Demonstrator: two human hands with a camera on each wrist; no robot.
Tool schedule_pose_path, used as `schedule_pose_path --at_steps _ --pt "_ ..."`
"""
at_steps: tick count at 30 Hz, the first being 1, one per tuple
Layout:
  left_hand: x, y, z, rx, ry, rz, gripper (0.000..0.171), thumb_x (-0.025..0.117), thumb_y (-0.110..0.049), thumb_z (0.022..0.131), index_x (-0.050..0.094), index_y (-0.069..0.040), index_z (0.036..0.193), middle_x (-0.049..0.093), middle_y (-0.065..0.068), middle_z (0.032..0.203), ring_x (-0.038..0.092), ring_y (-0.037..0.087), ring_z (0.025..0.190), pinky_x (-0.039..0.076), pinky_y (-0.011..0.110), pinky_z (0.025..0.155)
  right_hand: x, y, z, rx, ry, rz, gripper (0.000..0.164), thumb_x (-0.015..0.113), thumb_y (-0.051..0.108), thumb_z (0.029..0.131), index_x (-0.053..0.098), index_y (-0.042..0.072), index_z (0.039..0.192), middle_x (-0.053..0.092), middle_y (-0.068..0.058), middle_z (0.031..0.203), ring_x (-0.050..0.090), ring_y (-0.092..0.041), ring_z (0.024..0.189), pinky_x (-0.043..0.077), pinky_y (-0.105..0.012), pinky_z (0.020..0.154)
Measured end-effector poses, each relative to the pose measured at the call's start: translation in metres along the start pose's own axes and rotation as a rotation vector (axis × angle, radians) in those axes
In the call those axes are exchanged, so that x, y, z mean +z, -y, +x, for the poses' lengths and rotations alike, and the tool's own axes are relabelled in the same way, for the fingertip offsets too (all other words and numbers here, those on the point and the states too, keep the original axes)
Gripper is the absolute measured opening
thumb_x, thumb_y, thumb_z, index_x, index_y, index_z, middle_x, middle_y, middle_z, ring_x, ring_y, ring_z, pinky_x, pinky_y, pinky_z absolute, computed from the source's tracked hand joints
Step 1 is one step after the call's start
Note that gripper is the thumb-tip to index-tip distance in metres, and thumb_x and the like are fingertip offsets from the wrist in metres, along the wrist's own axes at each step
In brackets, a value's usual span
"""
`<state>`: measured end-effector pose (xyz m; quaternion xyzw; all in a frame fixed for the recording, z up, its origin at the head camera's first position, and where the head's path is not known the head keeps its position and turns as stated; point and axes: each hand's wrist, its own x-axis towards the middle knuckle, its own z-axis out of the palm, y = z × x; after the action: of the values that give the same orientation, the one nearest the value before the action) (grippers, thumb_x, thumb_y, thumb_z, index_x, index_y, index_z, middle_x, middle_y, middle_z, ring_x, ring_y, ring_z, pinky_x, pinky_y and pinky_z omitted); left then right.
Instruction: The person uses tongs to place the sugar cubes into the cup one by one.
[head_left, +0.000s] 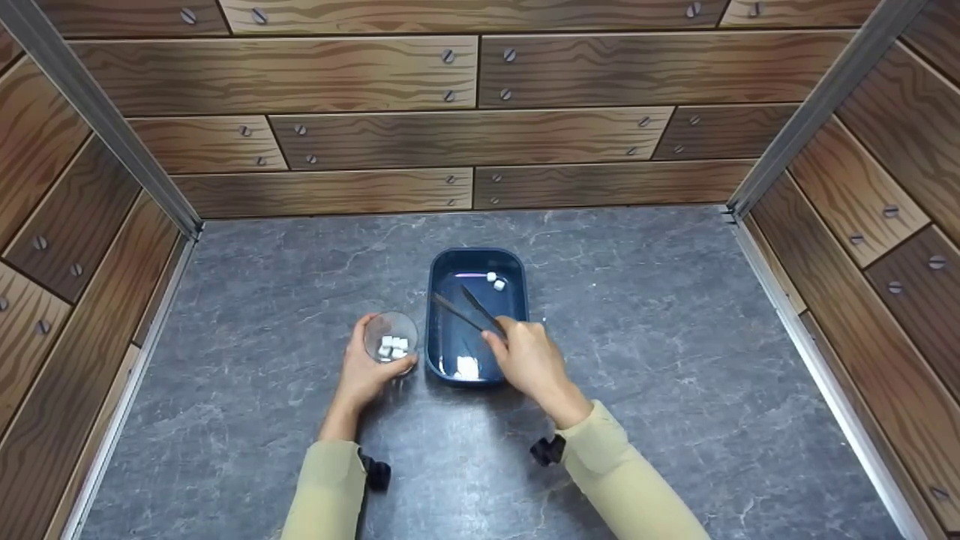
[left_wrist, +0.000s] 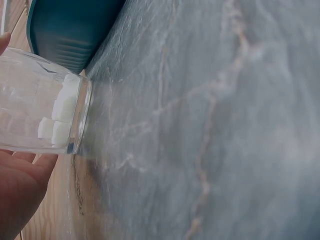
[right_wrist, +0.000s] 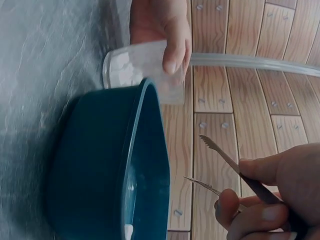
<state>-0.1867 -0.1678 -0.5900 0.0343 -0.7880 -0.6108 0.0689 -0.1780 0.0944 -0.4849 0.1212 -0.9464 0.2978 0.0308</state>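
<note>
My left hand (head_left: pixel 366 371) grips a clear glass (head_left: pixel 391 330) that stands on the grey surface, its thumb and fingers around the sides. Several white cubes (left_wrist: pixel 65 107) lie at the bottom of the glass. Between thumb and fingers my right hand (head_left: pixel 531 360) holds dark metal tongs (head_left: pixel 463 309) with serrated tips, shown in the right wrist view (right_wrist: pixel 220 150) with the tips apart and nothing between them. The tongs are above a deep blue rectangular tray (head_left: pixel 525 300). Two white cubes (head_left: pixel 496 281) lie in the tray's far right part.
The tray stands just right of the glass. Wood-patterned walls (head_left: pixel 480 135) with metal corner frames (head_left: pixel 832 97) enclose the grey marbled surface (head_left: pixel 645 300) at the back and both sides. A black wrist device (head_left: pixel 549 450) sits on each forearm.
</note>
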Motion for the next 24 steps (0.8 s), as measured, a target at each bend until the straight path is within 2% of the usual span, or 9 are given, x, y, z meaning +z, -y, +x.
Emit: schedule_pose_path --at_steps 5,10,12,17,24 --pt "0.0 0.0 0.001 -0.007 0.001 0.012 0.096 0.094 -0.018 0.063 0.041 -0.007 0.142 0.051 0.022 0.134 0.049 0.034 0.121 0.037 0.047 0.103 -0.003 -0.008 0.007 0.063 -0.005 -0.011 0.03 0.062 0.026 0.098 0.068 0.0 0.112 0.063 -0.007 0.073 0.053 -0.013 0.05 0.044 -0.029 0.043" --pt "0.0 0.0 0.001 -0.035 0.01 0.022 0.097 0.094 -0.021 0.063 0.04 -0.008 0.143 0.049 0.022 0.137 0.047 0.035 0.123 0.037 0.049 0.104 -0.005 -0.015 0.012 0.114 -0.028 -0.081 0.035 0.063 0.029 0.097 0.067 0.0 0.117 0.07 -0.016 0.091 0.065 -0.023 0.065 0.052 -0.038 0.053" --pt "-0.001 -0.001 0.001 -0.048 0.013 0.031 0.098 0.094 -0.023 0.063 0.04 -0.009 0.143 0.048 0.021 0.138 0.047 0.035 0.123 0.037 0.05 0.103 -0.005 -0.018 0.014 0.127 -0.036 -0.111 0.036 0.063 0.03 0.097 0.067 0.001 0.117 0.07 -0.017 0.092 0.066 -0.027 0.069 0.053 -0.041 0.055" --pt "-0.001 -0.001 0.001 -0.05 0.014 0.033 0.097 0.094 -0.022 0.063 0.04 -0.009 0.143 0.048 0.021 0.138 0.047 0.035 0.123 0.037 0.05 0.103 -0.004 -0.022 0.018 0.154 -0.039 -0.163 0.032 0.062 0.031 0.097 0.069 0.002 0.109 0.069 -0.018 0.086 0.067 -0.034 0.07 0.051 -0.047 0.053" --pt "0.0 -0.001 0.001 -0.037 0.009 0.022 0.096 0.094 -0.021 0.062 0.041 -0.009 0.142 0.049 0.022 0.135 0.048 0.036 0.121 0.038 0.05 0.103 -0.004 -0.027 0.022 0.197 -0.051 -0.226 0.03 0.063 0.03 0.096 0.069 0.002 0.097 0.069 -0.021 0.085 0.067 -0.041 0.074 0.051 -0.053 0.057"
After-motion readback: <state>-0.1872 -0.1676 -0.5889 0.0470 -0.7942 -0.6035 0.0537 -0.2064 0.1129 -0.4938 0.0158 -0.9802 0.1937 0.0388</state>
